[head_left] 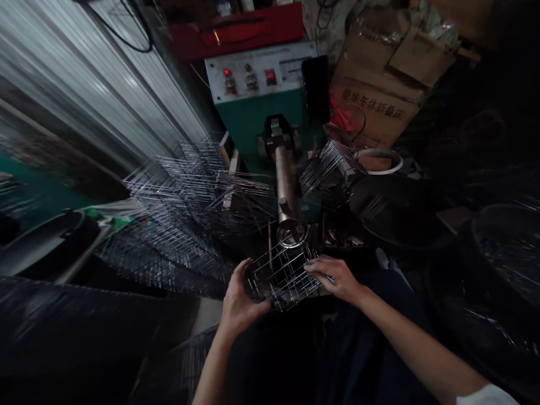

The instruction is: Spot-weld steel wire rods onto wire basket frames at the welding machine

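1. head view, hands: two bare hands. the right hand (337, 277) is nearly closed, its thumb and fingers pinching the right edge of one wire frame (295, 275). the left hand (240, 301) is curved wide at the frame's left side, thumb and fingers well apart; in this dim light i cannot tell whether it grips.
2. head view, frame: one, a grid of thin crossed metal rods, between the two hands, its far edge at the round end of one metal cylinder (286, 183).
3. head view, machine: one green machine (240, 126), the cylinder jutting from its front. its pale panel (228, 98) bears two knobs, one red switch (270, 77) and one lit red lamp (226, 72). one black slab (315, 90) stands against its right side.
4. head view, left: one large heap of wire grids (181, 185), many layers deep.
5. head view, right: one bundle of bent wires (323, 169) beside the machine, one pale-rimmed bowl (400, 163) holding one brown block (375, 163), and behind them one big printed carton (367, 67).
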Available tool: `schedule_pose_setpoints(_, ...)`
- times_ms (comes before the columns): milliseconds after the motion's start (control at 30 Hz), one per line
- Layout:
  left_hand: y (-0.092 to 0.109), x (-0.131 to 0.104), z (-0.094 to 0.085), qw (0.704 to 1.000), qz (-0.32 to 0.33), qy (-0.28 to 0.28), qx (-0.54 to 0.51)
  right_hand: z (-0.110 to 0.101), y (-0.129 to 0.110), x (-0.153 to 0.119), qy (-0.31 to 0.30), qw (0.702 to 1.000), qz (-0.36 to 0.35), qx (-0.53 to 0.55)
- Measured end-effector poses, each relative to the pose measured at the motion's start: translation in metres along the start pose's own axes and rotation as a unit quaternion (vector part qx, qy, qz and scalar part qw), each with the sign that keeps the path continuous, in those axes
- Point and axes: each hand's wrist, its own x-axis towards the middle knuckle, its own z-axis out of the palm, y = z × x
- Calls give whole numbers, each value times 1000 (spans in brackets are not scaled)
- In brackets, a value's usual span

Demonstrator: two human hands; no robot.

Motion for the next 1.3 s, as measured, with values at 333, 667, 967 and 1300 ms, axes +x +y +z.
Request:
schedule_pose_setpoints(333, 1, -7, 4, 1000, 5, -12, -3, -7, -7, 5, -12, 999, 36, 13)
schedule_pose_setpoints(667, 2, -5, -1, 999, 25, -37, 16, 0, -11, -2, 12, 998, 62, 1)
schedule_pose_setpoints(967, 5, -9, 2, 1000, 18, -8, -12, 7, -17, -5, 80, 992, 89, 25)
schedule_pose_setpoints(1300, 5, -2, -2, 1000, 27, 0, -14, 5, -18, 1, 75, 995, 67, 30)
